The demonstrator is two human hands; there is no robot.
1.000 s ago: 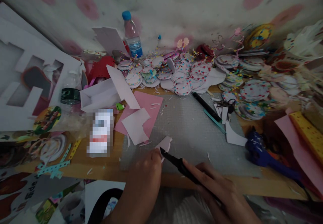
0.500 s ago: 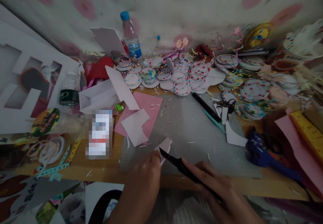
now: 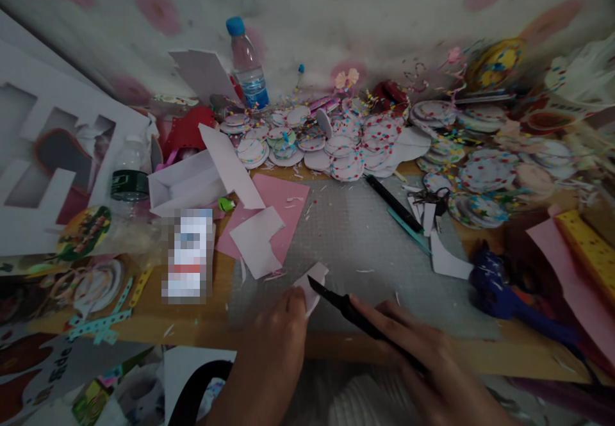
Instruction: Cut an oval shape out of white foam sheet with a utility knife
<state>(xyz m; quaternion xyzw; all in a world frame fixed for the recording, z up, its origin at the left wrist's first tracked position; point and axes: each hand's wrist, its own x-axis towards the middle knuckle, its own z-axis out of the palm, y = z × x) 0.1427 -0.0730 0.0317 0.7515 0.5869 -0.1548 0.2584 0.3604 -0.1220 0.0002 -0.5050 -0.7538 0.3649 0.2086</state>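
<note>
Near the desk's front edge, my left hand (image 3: 283, 327) pinches a small white piece of card (image 3: 312, 285) over the grey cutting mat (image 3: 355, 240). My right hand (image 3: 413, 349) is wrapped round the handle of a black craft knife (image 3: 358, 318), whose dark blade points up and left. The blade tip lies at the card's right part; whether it touches is too small to tell. A cut white card (image 3: 259, 240) rests on a pink sheet (image 3: 293, 202) beyond my left hand.
Decorated paper discs (image 3: 348, 163) are heaped along the back. A bottle (image 3: 250, 70) stands behind them. At right lie a black cutter (image 3: 394, 203), keys (image 3: 432, 198) and a blue glue gun (image 3: 494, 285). A phone (image 3: 189, 256) and an open white box (image 3: 185, 186) are at left.
The knife and my right hand have shifted slightly right, and the blade tip has moved a little up and right over the white card. My left hand keeps its grip.
</note>
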